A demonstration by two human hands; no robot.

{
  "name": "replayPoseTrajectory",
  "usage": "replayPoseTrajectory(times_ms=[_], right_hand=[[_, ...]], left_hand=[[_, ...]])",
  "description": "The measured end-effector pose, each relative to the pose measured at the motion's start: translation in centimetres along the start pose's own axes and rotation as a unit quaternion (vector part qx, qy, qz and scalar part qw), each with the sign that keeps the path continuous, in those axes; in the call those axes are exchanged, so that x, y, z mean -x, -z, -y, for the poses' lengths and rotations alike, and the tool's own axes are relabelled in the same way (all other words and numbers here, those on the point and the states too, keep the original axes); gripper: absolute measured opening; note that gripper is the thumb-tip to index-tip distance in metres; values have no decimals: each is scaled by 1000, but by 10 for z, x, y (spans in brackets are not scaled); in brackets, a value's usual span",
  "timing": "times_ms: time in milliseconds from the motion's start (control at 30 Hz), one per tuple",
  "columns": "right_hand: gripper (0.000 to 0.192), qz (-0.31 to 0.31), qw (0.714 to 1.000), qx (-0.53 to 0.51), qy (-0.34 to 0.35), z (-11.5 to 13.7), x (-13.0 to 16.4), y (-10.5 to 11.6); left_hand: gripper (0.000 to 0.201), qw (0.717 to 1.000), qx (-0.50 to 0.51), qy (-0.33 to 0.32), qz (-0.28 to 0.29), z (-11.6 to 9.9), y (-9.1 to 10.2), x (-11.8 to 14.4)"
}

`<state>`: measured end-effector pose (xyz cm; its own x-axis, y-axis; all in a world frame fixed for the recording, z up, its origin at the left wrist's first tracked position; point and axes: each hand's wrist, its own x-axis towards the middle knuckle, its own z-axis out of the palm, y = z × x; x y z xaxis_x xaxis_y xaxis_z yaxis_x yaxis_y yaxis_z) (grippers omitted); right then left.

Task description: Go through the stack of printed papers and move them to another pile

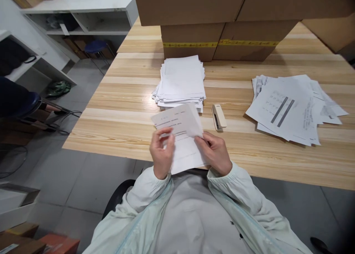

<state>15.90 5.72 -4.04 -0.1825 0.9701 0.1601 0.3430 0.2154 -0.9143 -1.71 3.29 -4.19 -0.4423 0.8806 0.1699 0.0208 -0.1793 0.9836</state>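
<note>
Several printed paper sheets [184, 150] are held tilted over the table's front edge, in front of my body. My right hand [216, 150] grips their right edge, thumb on top. At their left side is my left hand [162, 150], its fingers curled and thumb and forefinger close together; whether paper is caught between them is hard to see. Just beyond the sheets stands a thick stack of paper [181, 78], which their top edge partly overlaps. A cream stapler [219, 118] lies on the table to the right, beyond my right hand.
A loose, fanned pile of printed papers [288, 106] lies on the right of the wooden table [111, 109]. Cardboard boxes [191, 39] with yellow tape are stacked at the back. White shelves [97, 2] and a blue stool [95, 46] stand at the far left.
</note>
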Motion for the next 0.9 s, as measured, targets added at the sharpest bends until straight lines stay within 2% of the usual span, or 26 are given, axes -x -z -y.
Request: replayPoseTrajectory(times_ms=[67, 100, 133, 200, 300, 400, 533, 667, 800, 867, 900], right_hand=[[28, -52, 993, -82, -60, -8, 5, 4], [24, -78, 985, -121, -90, -11, 8, 7], [22, -102, 976, -155, -116, -15, 10, 10], [24, -145, 960, -194, -144, -22, 13, 16], [26, -162, 954, -205, -144, -29, 15, 23], [27, -144, 957, -211, -137, -31, 16, 27], [25, -121, 960, -226, -115, -30, 18, 30], [21, -109, 965, -221, -93, -29, 20, 32], [19, -69, 968, -228, -80, -28, 22, 33], [21, -92, 963, -238, -84, -27, 22, 38], [23, -126, 956, -250, -85, -27, 22, 43]], left_hand=[[33, 995, -7, -46, -93, -2, 7, -6], [39, 993, 4, -43, -106, -3, 10, -9], [44, 995, 26, -19, -95, -5, 12, -11], [50, 992, 99, 76, -25, -10, 14, -14], [57, 950, 205, 212, 100, -18, 10, -10], [58, 916, 239, 275, 169, -23, 2, -5], [47, 898, 259, 302, 186, -27, -4, -6], [46, 880, 294, 333, 166, -31, -4, -9], [39, 874, 285, 355, 168, -31, -3, -9], [35, 874, 286, 359, 159, -28, -2, -10], [34, 875, 293, 356, 151, -27, -2, -11]])
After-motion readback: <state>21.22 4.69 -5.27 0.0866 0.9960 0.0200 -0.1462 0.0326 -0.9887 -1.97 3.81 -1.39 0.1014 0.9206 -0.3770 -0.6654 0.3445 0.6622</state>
